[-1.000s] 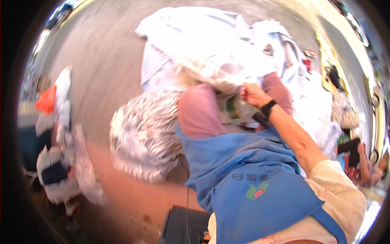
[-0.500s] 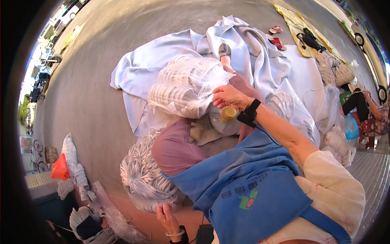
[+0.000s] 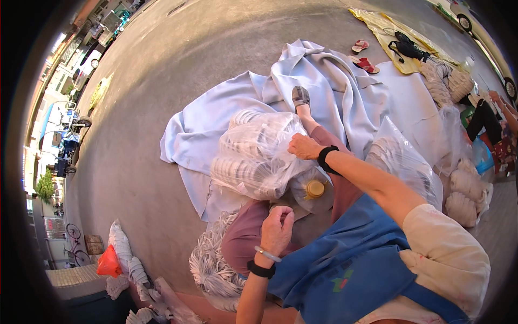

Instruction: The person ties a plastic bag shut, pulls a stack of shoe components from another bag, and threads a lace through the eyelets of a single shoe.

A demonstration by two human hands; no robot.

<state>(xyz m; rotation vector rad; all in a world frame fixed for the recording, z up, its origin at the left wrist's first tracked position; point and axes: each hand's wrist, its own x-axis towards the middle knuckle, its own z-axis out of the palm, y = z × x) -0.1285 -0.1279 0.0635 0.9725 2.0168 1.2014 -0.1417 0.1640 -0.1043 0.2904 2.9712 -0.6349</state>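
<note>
A clear plastic bag [image 3: 253, 156] stuffed with stacked white bowl-like pieces is sitting in the person's lap, resting against the mauve trouser leg [image 3: 245, 240] and bulging out over a pale blue sheet [image 3: 329, 92] spread on the pavement. The film is crinkling and catching the light, and the ribbed white stacks are showing through it in curved rows. The right hand [image 3: 304, 146] is lying on the bag's upper right edge, its fingers curling closed on the plastic there. The left hand [image 3: 277, 230] is hovering just below the bag, its fingers bunching into a loose fist; whether they are pinching anything cannot be told. Between the hands a bottle with a yellow cap [image 3: 314, 189] is standing under plastic. A second filled bag [image 3: 402, 164] is lying to the right, and a heap of loose white pieces [image 3: 213, 264] is spilling beside the left knee.
</note>
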